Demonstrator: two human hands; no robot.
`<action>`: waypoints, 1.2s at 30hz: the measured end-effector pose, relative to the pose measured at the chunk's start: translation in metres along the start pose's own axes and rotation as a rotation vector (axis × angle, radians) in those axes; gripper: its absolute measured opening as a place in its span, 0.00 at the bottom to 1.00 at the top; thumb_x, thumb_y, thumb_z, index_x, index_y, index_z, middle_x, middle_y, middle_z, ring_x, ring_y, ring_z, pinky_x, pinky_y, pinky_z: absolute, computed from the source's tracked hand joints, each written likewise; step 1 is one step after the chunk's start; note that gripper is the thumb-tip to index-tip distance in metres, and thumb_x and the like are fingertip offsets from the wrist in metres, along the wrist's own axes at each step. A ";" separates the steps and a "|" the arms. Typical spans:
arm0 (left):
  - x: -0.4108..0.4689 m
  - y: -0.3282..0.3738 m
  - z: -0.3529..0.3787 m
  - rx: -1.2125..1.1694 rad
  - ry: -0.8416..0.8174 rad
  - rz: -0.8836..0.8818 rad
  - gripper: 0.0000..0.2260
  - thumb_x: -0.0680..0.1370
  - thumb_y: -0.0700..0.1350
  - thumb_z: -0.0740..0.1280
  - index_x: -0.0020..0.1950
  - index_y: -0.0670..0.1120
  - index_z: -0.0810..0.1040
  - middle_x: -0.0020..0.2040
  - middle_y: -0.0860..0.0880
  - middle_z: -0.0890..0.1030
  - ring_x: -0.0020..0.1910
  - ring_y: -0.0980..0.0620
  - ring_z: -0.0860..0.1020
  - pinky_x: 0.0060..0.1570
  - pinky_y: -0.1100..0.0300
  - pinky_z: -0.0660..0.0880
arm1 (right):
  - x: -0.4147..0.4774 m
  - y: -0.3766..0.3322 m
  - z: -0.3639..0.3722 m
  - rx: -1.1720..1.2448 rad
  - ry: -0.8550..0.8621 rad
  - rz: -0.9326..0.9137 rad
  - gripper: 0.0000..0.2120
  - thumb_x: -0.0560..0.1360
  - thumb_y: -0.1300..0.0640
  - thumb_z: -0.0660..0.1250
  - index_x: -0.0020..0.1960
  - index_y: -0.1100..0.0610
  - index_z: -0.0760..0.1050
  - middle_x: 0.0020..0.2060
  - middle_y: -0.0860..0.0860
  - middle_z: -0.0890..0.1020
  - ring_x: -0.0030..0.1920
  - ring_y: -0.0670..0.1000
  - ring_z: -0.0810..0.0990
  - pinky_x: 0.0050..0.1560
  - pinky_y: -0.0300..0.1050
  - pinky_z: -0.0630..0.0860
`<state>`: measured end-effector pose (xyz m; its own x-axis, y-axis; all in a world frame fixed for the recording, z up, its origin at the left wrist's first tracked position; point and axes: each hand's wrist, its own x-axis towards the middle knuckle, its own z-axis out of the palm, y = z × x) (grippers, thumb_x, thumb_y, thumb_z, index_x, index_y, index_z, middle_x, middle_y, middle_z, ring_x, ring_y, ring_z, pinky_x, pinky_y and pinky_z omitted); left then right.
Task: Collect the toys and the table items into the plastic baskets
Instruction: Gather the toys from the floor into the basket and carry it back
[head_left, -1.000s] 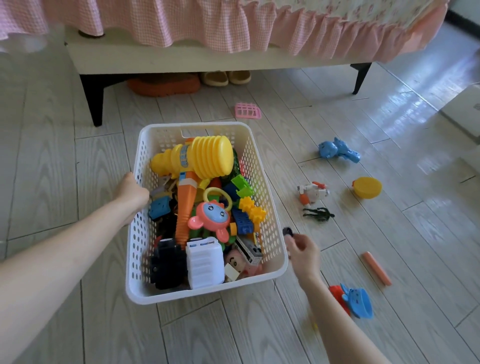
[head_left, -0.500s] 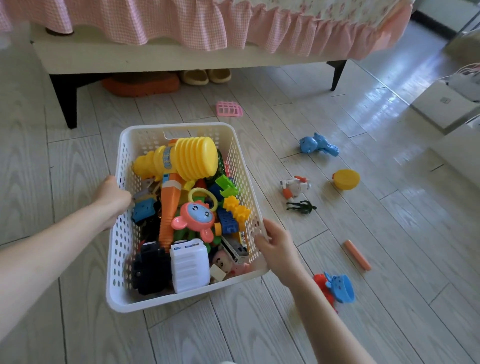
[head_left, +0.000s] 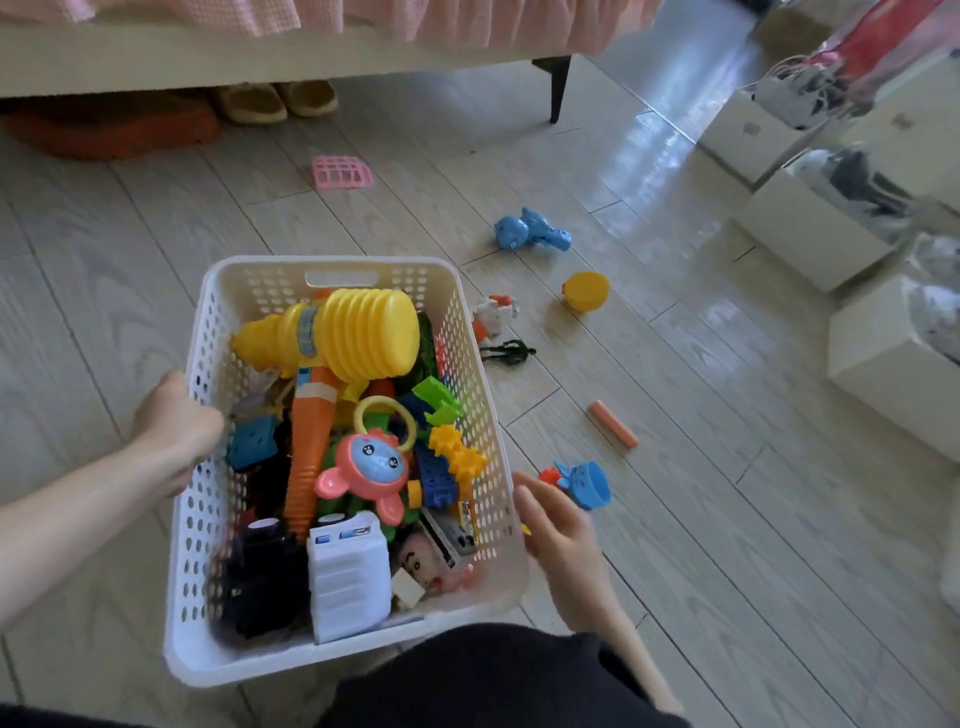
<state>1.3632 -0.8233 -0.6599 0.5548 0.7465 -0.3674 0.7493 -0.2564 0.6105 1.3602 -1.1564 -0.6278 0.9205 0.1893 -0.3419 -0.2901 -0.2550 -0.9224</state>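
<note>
Basket (head_left: 332, 291) of toys sits between my hands on the floor: left hand (head_left: 174, 421) clamped on its rim, right hand (head_left: 553, 530) loose-fingered against the opposite wall. I judge it heavy and flexing, so I'd grip both rims.

right hand (head_left: 558, 535) off basket (head_left: 483, 322) rim, fingers spread
</note>
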 end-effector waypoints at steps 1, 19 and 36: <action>0.000 0.001 0.001 0.005 -0.007 -0.009 0.21 0.74 0.31 0.57 0.67 0.39 0.66 0.61 0.34 0.73 0.53 0.33 0.73 0.42 0.51 0.70 | 0.005 0.009 -0.011 -0.005 0.147 0.024 0.06 0.74 0.53 0.66 0.46 0.53 0.80 0.41 0.52 0.84 0.44 0.49 0.83 0.49 0.50 0.79; -0.017 0.015 -0.007 0.031 -0.050 -0.011 0.20 0.75 0.31 0.56 0.68 0.37 0.64 0.63 0.32 0.71 0.54 0.33 0.74 0.37 0.51 0.71 | 0.033 0.003 -0.013 -0.095 0.359 -0.067 0.07 0.71 0.53 0.70 0.46 0.55 0.77 0.40 0.54 0.83 0.35 0.47 0.81 0.41 0.44 0.79; -0.022 0.016 -0.012 0.029 -0.059 -0.009 0.20 0.76 0.30 0.56 0.68 0.37 0.62 0.62 0.32 0.71 0.53 0.34 0.73 0.39 0.50 0.70 | 0.047 0.057 -0.038 -0.587 0.633 0.056 0.19 0.71 0.52 0.70 0.57 0.62 0.74 0.52 0.56 0.78 0.55 0.58 0.76 0.53 0.49 0.74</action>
<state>1.3586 -0.8366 -0.6335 0.5676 0.7118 -0.4138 0.7641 -0.2682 0.5867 1.3969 -1.1981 -0.6891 0.9321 -0.3574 -0.0591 -0.3181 -0.7296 -0.6054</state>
